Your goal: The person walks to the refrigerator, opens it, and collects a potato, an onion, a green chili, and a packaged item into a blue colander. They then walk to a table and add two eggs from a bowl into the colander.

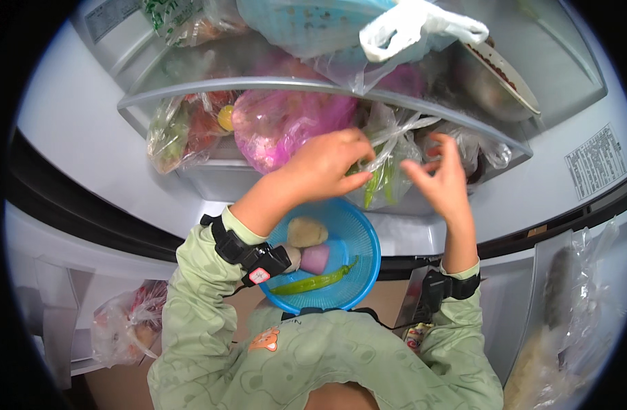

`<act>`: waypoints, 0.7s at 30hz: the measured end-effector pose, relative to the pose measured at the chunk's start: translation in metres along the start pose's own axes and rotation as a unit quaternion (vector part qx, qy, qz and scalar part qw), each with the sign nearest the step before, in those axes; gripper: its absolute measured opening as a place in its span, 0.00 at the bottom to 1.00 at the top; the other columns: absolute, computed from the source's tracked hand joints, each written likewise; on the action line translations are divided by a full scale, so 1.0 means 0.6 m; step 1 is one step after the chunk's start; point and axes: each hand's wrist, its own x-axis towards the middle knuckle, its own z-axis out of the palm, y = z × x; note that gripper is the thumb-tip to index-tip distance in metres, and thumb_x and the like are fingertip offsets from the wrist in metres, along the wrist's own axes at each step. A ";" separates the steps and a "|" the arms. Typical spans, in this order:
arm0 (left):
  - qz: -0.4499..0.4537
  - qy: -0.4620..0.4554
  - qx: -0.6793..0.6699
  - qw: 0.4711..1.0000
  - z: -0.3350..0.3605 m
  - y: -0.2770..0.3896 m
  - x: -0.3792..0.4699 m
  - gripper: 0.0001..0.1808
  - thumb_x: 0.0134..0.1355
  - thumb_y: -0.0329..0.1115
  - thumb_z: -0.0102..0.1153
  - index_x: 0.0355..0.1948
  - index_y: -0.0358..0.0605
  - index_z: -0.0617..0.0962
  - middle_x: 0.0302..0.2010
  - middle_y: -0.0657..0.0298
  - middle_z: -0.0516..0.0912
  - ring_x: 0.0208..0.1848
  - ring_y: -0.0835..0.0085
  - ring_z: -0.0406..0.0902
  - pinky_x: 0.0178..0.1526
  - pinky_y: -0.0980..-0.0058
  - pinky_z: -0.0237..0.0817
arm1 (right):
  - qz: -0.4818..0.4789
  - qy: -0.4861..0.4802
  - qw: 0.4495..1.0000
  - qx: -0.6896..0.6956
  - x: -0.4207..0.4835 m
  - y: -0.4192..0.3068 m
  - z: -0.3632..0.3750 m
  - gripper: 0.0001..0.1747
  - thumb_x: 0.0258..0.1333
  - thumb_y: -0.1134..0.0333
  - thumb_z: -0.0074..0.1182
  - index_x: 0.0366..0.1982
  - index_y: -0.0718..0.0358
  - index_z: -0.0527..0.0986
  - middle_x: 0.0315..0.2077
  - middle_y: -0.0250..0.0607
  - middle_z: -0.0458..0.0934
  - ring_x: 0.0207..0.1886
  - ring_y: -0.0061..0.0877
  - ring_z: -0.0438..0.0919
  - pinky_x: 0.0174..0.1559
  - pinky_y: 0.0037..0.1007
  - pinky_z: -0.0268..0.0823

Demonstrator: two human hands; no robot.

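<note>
A clear plastic bag (403, 148) of green chili peppers (372, 187) sits at the front of the refrigerator drawer, its top twisted into a knot. With fingers curled at the knot, my left hand (339, 161) pinches part of the bag. My right hand (439, 177) is just to the right of it, fingers apart and holding nothing. Below my left forearm is a blue plastic basket (369, 277). Inside it lie a potato (307, 231), a purple piece of vegetable (315, 258), a long green pepper (313, 283) and another pale item, partly hidden by the wrist device.
A pink plastic bag (288, 120) fills the drawer's middle, beside bagged vegetables (182, 133) at left. The drawer's front rim (272, 82) curves across. Above are a blue bag (313, 25) and a tilted metal bowl (490, 84). Door shelves hold bags (126, 325) on both sides.
</note>
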 end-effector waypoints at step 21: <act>-0.312 -0.098 -0.186 0.926 -0.024 -0.058 -0.263 0.09 0.57 0.32 0.59 0.32 0.35 0.79 0.27 0.60 0.81 0.29 0.76 0.77 0.32 0.77 0.68 | -0.205 -0.148 0.966 -0.059 0.041 0.029 0.122 0.42 0.43 0.75 0.56 0.63 0.57 0.57 0.60 0.54 0.60 0.57 0.47 0.67 0.56 0.37 0.65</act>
